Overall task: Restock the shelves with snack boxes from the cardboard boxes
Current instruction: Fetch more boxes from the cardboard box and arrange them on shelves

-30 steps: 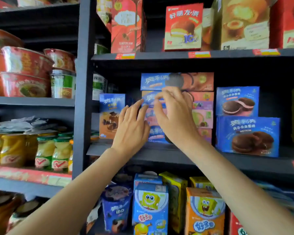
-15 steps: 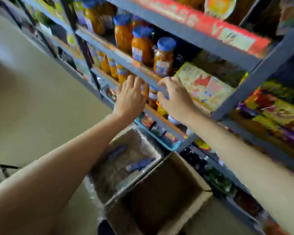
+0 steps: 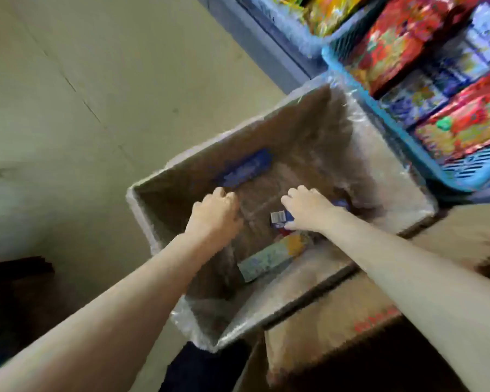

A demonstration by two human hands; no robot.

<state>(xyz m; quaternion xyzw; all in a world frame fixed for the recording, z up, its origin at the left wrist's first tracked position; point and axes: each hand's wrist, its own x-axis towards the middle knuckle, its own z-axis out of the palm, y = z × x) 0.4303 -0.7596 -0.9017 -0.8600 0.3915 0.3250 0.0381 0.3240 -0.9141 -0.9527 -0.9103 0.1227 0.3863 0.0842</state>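
An open cardboard box (image 3: pixel 269 123) lined with clear plastic stands on the floor below me. Three snack boxes lie inside: a blue one (image 3: pixel 245 168) against the far wall, a green and yellow one (image 3: pixel 269 257) against the near wall, and a small blue one (image 3: pixel 277 217) near the middle. My right hand (image 3: pixel 309 209) is down in the box and grips the small blue snack box, fingers over it and thumb at its near edge. My left hand (image 3: pixel 214 215) hangs inside the box beside it with bent fingers, holding nothing I can see.
A second cardboard box (image 3: pixel 337 315) stands against the first at the lower right. Blue plastic baskets (image 3: pixel 402 137) of colourful snack packs sit on the bottom shelf at the upper right. Bare floor (image 3: pixel 82 94) lies to the left.
My view swung from the shelf of stacked snack boxes down to the floor. Both hands dropped from shelf height into the cardboard box, and my right hand took hold of a small blue box.
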